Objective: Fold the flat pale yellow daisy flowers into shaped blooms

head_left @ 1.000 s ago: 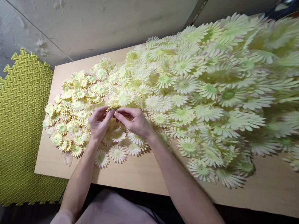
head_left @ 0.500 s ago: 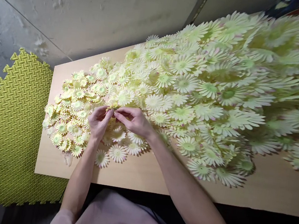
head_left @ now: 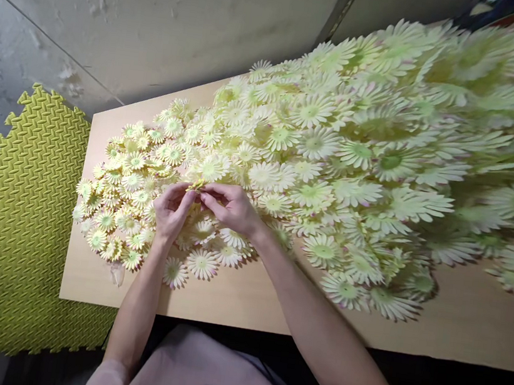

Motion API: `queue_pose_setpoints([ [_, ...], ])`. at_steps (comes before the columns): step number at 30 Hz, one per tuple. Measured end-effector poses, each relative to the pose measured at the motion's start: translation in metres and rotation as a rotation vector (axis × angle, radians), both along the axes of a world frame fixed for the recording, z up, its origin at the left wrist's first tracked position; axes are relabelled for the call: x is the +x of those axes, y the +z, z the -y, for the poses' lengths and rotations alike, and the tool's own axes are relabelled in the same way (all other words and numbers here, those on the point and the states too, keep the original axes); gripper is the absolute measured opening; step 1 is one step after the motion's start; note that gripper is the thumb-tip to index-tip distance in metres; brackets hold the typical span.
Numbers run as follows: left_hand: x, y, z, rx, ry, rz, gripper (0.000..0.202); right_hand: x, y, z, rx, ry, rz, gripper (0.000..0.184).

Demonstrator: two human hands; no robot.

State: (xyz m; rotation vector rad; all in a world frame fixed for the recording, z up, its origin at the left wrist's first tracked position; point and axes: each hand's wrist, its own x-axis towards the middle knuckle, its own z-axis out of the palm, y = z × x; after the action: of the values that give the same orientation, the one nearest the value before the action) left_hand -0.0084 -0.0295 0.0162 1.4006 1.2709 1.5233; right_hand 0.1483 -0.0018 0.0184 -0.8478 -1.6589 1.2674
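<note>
My left hand [head_left: 172, 210] and my right hand [head_left: 231, 207] meet fingertip to fingertip over the flower pile. Between them they pinch a small yellow artificial flower [head_left: 196, 184], mostly covered by my fingers. Both hands are closed, thumbs toward me. Around and beneath them lie pale yellow-green artificial daisy heads, smaller ones [head_left: 132, 182] to the left and larger ones [head_left: 316, 142] to the right. A few loose daisy heads [head_left: 203, 264] rest just in front of my hands.
The flowers are spread over a light wooden table [head_left: 233, 303] set against a stained grey wall [head_left: 190, 13]. Yellow foam mats [head_left: 9, 236] with jigsaw edges stand at the left. A scrap of clear plastic [head_left: 117, 273] lies near the table's left front.
My hands have shifted very slightly, and a bit more of the yellow flower shows above my fingertips. The pile looks the same.
</note>
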Motion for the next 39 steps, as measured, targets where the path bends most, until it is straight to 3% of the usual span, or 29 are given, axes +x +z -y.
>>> queue_pose_setpoints([
  [3, 0.0007, -0.0013, 0.0000, -0.027, -0.010, 0.020, 0.028, 0.0002, -0.0002, -0.0005, 0.022, -0.023, 0.008, 0.020],
  [8, 0.0011, -0.0008, -0.0012, -0.046, 0.041, 0.023, 0.021, -0.0009, 0.0009, -0.0004, 0.015, -0.012, 0.003, 0.022],
  [25, -0.0014, -0.0011, -0.0037, -0.084, 0.068, 0.050, 0.024, -0.0002, 0.0011, -0.0013, 0.047, 0.012, 0.031, 0.027],
  [39, -0.0038, -0.0031, -0.0031, -0.093, 0.028, 0.049, 0.023, 0.0010, -0.0015, -0.0024, 0.050, 0.038, 0.044, 0.027],
])
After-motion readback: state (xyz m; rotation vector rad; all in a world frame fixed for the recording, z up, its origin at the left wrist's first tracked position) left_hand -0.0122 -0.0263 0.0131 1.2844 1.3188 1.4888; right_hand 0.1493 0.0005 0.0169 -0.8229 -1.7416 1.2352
